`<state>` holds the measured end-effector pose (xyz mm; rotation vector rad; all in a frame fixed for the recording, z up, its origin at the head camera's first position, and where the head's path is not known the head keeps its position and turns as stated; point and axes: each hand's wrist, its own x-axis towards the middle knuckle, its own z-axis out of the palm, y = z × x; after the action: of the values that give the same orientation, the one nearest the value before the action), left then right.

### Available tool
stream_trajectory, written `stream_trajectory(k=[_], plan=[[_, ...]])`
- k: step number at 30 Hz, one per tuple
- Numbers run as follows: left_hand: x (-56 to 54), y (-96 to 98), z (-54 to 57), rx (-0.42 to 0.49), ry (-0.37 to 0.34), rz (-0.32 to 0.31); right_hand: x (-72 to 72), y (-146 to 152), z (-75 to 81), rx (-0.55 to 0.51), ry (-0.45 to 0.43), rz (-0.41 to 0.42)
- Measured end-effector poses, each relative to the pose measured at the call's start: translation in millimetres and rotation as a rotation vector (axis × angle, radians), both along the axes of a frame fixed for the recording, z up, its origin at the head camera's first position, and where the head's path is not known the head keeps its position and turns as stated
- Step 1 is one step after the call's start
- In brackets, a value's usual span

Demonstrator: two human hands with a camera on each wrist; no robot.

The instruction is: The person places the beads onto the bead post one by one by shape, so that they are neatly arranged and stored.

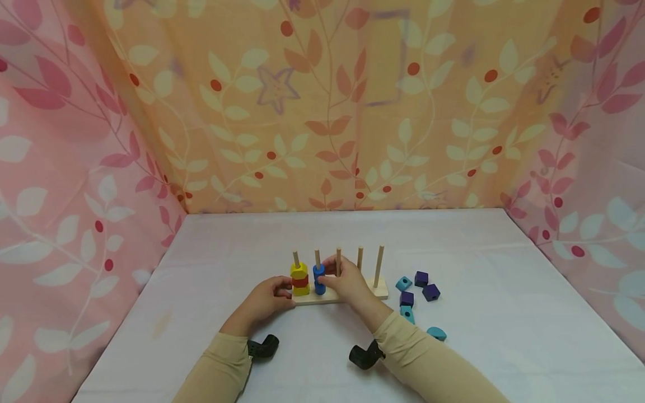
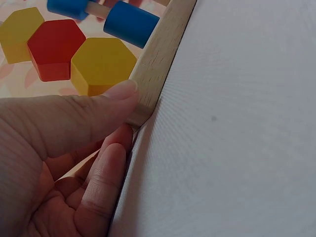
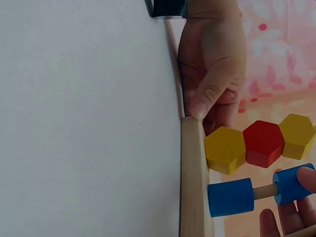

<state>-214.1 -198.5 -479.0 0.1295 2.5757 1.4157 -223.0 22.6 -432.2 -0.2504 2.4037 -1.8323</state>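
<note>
A pale wooden peg board (image 1: 322, 298) with several upright pegs stands on the white cloth. My left hand (image 1: 267, 298) grips its left end; in the left wrist view the thumb (image 2: 118, 94) presses on the corner, fingers curled beside it. On the first peg sit a yellow hexagonal block (image 3: 224, 149), a red one (image 3: 263, 143) and another yellow one (image 3: 297, 137). The second peg carries a blue cylinder (image 3: 231, 197) at its base. Higher on that peg, my right hand (image 1: 347, 282) pinches a second blue cylinder (image 3: 286, 188), with bare peg showing between the two.
Right of the board lie several loose purple blocks (image 1: 431, 292) and teal blocks (image 1: 403, 284), plus a teal rounded piece (image 1: 436, 333) nearer me. Black wrist mounts (image 1: 366, 356) stick out from both sleeves. Patterned curtains (image 1: 322, 112) enclose the table's back and sides.
</note>
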Motion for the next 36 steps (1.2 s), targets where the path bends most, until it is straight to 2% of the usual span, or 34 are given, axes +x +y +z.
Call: stream_trajectory(k=[7, 13, 26, 31, 36], plan=[[-1.6, -0.9, -2.0, 0.009, 0.017, -0.014, -1.6, 1.7, -12.3, 0.028, -0.002, 0.032], [-1.3, -1.0, -1.7, 0.010, 0.016, -0.014, -0.7, 1.1, -15.2, 0.010, 0.010, 0.039], [-1.9, -1.0, -2.7, 0.008, 0.018, -0.019, 10.7, 16.2, -4.7, 0.069, 0.019, 0.067], [-2.9, -1.4, -3.4, 0.010, 0.021, -0.024, 14.8, 23.7, 0.1, 0.055, 0.063, 0.088], [-3.4, -0.6, -4.7, 0.013, 0.025, -0.026, 20.4, 36.1, 5.4, 0.051, 0.057, 0.113]])
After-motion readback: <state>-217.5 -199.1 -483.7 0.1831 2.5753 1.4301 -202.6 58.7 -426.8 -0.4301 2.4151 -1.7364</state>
